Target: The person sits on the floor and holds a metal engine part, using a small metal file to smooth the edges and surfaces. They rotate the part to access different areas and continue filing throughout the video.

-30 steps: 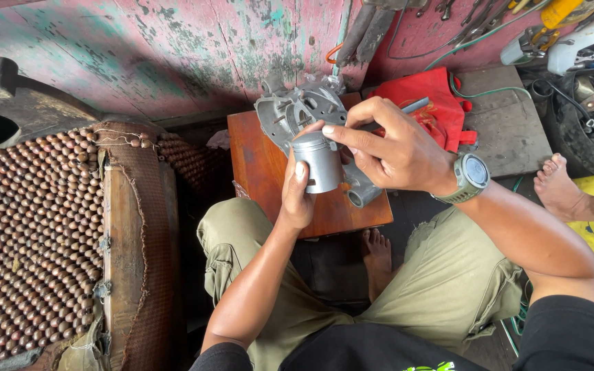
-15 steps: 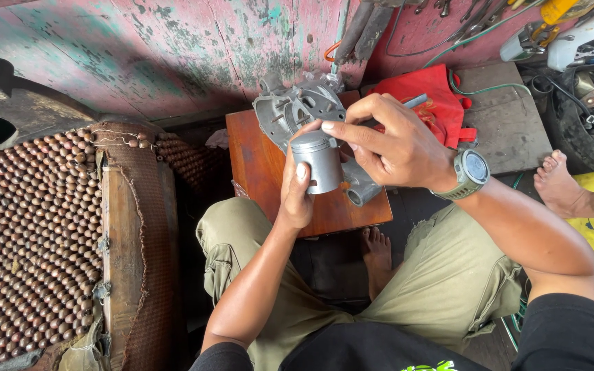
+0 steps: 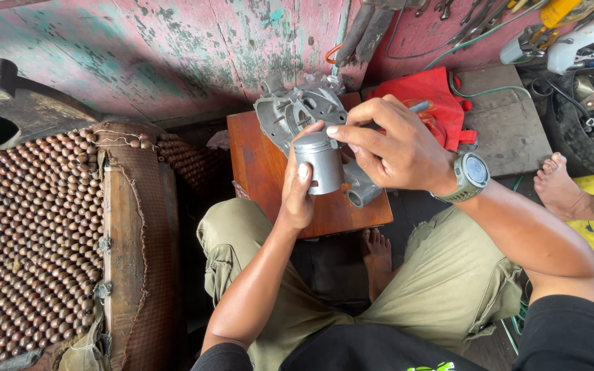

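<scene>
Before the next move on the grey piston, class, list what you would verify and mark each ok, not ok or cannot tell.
1. Left hand grips the piston firmly around its skirt: ok.
2. Right hand has its fingertips on the piston's top edge: ok.
3. Piston is held above the wooden board, not resting on it: ok.
4. Engine casing lies settled on the board behind the piston: ok.
5. Ring properly seated in the piston's groove: cannot tell.
6. What the right hand's palm holds, a grey rod end showing past it: cannot tell.
</scene>
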